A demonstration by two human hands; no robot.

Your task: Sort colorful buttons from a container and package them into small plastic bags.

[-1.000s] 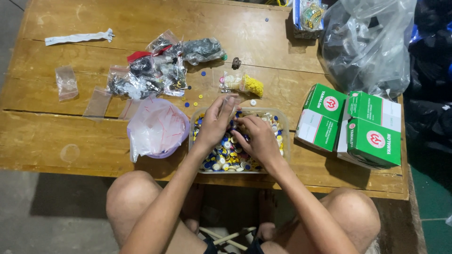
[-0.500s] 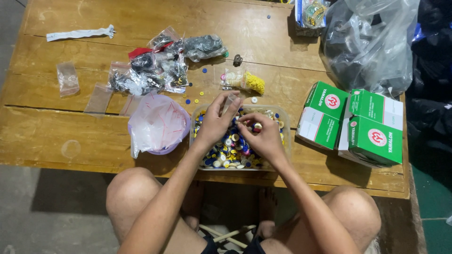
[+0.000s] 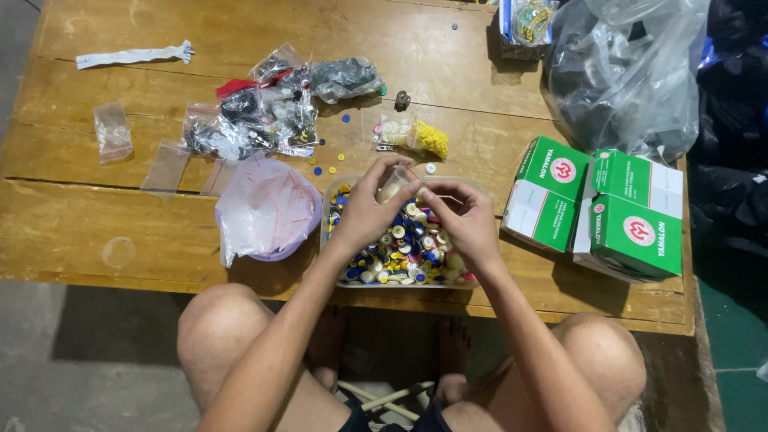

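Small clear bag (image 3: 394,186) pinched upright in left hand (image 3: 370,210) fingers, over far edge of clear tray (image 3: 340,282) of mixed buttons (image 3: 404,252). Right hand (image 3: 464,220) just beside it, fingertips pressed on something tiny, can't tell what. Green-white boxes (image 3: 596,204) to the right on bench (image 3: 96,240); pink-lined bowl (image 3: 268,210) left.

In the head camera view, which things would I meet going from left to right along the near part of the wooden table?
Small empty clear plastic bag → purple bowl lined with a white plastic bag → clear tray of mixed coloured buttons → green and white cardboard boxes.
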